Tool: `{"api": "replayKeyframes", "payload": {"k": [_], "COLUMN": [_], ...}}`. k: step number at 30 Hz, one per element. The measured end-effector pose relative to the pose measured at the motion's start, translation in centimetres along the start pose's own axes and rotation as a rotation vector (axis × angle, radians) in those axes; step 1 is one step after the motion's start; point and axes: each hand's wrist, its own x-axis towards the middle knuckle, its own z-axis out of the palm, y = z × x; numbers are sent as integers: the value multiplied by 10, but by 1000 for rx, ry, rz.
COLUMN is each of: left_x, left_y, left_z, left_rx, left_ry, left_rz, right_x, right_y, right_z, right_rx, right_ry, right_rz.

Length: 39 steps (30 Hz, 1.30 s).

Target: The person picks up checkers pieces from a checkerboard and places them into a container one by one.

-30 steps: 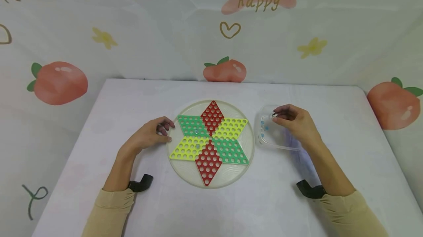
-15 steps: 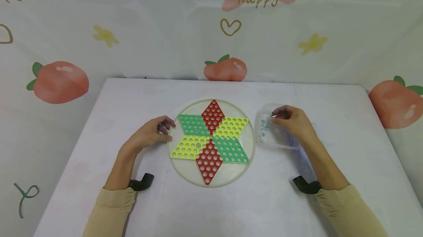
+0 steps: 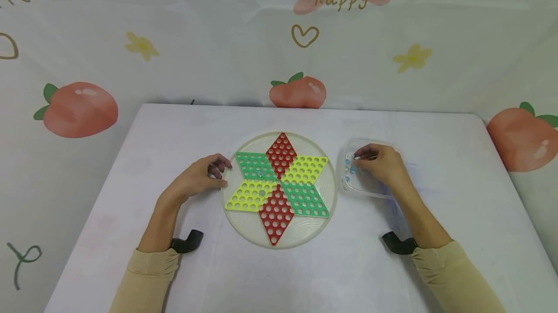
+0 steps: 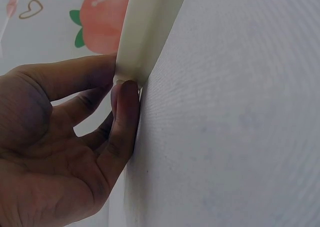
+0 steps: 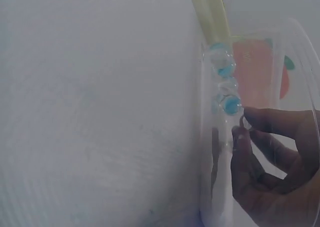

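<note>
1. Right hand point(image 3: 383, 165) inside the shallow clear plastic tub point(image 3: 370, 192), fingertips point(image 5: 241, 132) drawn together just beside the clear-and-blue glass marbles point(image 5: 226, 89); possibly pinching something small, though blur in the right wrist view leaves that unsure.
2. Marbles clustered along the tub's wall nearest the board.
3. Tub standing on the white counter point(image 3: 174, 129), just right of the round translucent plastic board with a red, green and yellow six-pointed star of holes point(image 3: 279, 188).
4. Left hand point(image 3: 198, 179) resting on the counter at the board's left rim, fingers loosely curled, fingertips point(image 4: 125, 94) touching the rim's edge.
5. Two marbles seated in holes near the star's centre point(image 3: 260, 183).
6. Behind, a pale backdrop printed with peaches point(image 3: 80, 109).
</note>
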Motion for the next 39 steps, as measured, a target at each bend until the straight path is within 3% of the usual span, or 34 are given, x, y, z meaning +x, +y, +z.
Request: {"api": "replayKeyframes", "payload": {"k": [16, 30, 39], "left_x": [-3, -4, -1], "left_y": [5, 6, 4], "left_z": [0, 0, -1], "left_rx": [7, 11, 14], "left_ry": [6, 7, -2], "left_rz": [-7, -9, -9], "right_x": [1, 1, -4], "right_y": [0, -2, -8], "right_z": [1, 0, -6], "right_rx": [-77, -56, -55], "right_ry": [-64, -72, -44], "right_rz": [11, 29, -6]}}
